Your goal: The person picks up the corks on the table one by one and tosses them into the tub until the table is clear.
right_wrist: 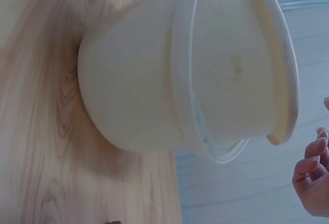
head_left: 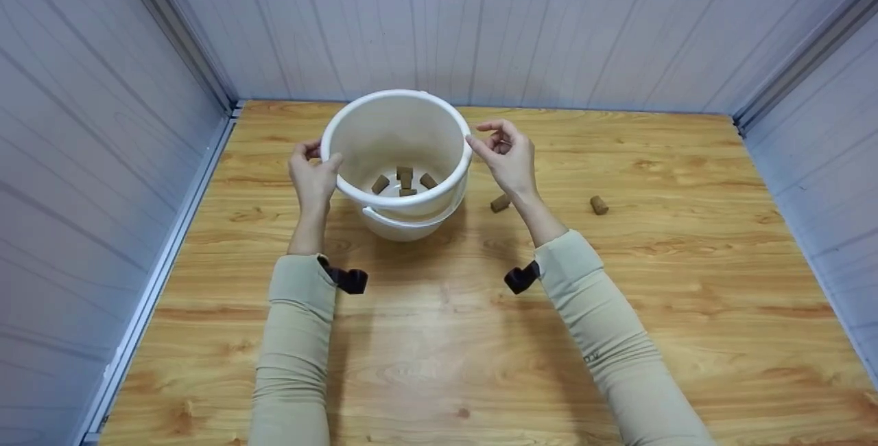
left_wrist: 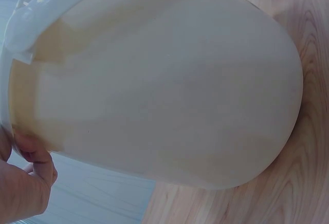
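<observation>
A white plastic bucket (head_left: 398,132) stands at the back left of the wooden table, its thin handle hanging down at the front. Several brown corks (head_left: 406,178) lie on its bottom. My left hand (head_left: 314,182) grips the left side of the rim, thumb over the top and fingers under the lip; the left wrist view shows these curled fingers (left_wrist: 36,157) against the bucket wall. Beside the right side of the rim is my right hand (head_left: 513,161), fingers loosely bent and nothing between them. In the right wrist view this hand (right_wrist: 314,180) appears apart from the bucket.
On the table right of the bucket lie two more corks, one (head_left: 499,204) by my right wrist and another (head_left: 599,205) farther right. Pale panel walls (head_left: 549,27) border the table (head_left: 439,370) at the back and both sides.
</observation>
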A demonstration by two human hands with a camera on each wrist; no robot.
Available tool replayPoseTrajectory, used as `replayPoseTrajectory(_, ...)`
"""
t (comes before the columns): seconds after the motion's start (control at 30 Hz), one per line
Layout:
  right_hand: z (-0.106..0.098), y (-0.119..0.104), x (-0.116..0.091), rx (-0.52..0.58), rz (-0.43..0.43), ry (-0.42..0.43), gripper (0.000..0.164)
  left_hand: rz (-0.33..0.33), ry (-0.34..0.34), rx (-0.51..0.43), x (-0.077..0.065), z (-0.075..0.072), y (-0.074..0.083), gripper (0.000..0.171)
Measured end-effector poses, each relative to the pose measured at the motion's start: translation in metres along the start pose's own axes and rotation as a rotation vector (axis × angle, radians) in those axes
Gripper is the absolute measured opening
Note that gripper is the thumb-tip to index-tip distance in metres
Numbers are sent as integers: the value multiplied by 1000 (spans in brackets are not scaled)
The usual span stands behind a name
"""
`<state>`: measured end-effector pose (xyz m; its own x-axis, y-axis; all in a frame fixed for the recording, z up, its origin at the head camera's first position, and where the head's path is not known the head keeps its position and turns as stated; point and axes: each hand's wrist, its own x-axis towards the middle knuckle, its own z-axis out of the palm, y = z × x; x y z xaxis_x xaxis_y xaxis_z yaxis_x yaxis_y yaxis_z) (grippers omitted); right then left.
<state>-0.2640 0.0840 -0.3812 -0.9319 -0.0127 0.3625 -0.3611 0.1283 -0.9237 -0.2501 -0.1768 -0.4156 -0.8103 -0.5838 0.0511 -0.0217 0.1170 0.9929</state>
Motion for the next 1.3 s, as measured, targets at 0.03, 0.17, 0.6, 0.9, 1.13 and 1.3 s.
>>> replayPoseTrajectory(0.03, -1, 2, 0, 2, -2, 5, 22, 1, 0, -1, 0, 0, 0, 37)
replayPoseTrajectory(0.17, -7, 11, -2, 12, -6, 23, 23, 8, 3, -5, 0, 0, -1, 37)
replayPoseTrajectory(0.6, -22, 42, -12, -51, 17, 109, 24, -22, -12, 9, 0, -1, 1, 38)
replayPoseTrajectory(0.9, -28, 88, -13, -127, 26, 141, 29, -10, -10, -5, 0, 1, 0, 38)
replayPoseTrajectory(1.13, -31, 102, -16, -184, 65, 144, 30, -20, -12, -21, 0, 1, 0, 38)
replayPoseTrajectory(1.3, -32, 110, -17, -233, 107, 138, 32, -14, -9, -15, 0, 1, 0, 38)
